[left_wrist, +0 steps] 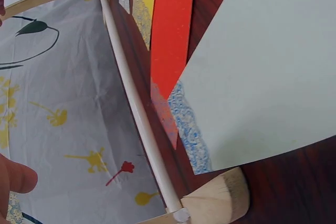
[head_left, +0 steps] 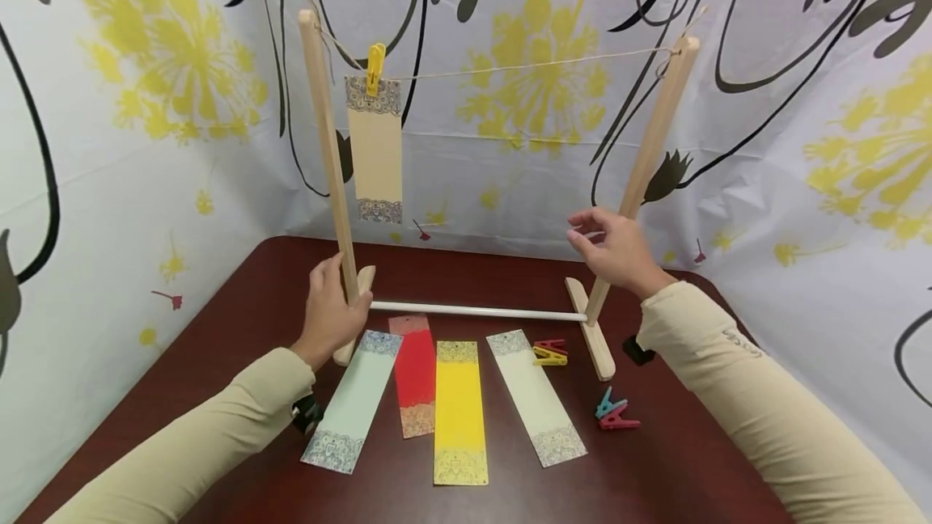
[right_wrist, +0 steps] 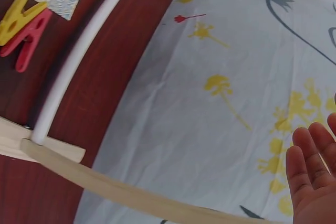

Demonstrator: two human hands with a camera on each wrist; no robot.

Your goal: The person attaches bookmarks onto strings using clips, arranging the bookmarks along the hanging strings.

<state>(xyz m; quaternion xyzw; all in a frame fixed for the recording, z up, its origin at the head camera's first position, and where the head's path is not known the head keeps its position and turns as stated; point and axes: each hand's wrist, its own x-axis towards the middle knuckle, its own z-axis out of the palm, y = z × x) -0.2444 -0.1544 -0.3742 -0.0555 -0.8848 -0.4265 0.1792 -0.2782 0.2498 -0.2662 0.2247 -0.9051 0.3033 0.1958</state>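
Observation:
My left hand (head_left: 331, 310) grips the lower part of the left wooden post (head_left: 328, 144), fingers on its left side and thumb on its right. The thumb (left_wrist: 21, 177) shows at the left edge of the left wrist view. My right hand (head_left: 615, 249) is raised beside the right wooden post (head_left: 655, 136), holding nothing, its fingers loosely bent. Several fingers (right_wrist: 315, 156) of it show in the right wrist view. A string (head_left: 524, 67) runs between the post tops. From it a cream bookmark (head_left: 376, 152) hangs by a yellow clothespin (head_left: 374, 69), near the left post.
Before the stand lie a pale green bookmark (head_left: 357, 399), a red one (head_left: 415, 370), a yellow one (head_left: 460, 411) and a whitish one (head_left: 535, 395). Clothespins lie at right: yellow (head_left: 549, 357), red (head_left: 551, 344), blue (head_left: 606, 403), pinkish-red (head_left: 619, 419). A white rod (head_left: 473, 311) joins the feet.

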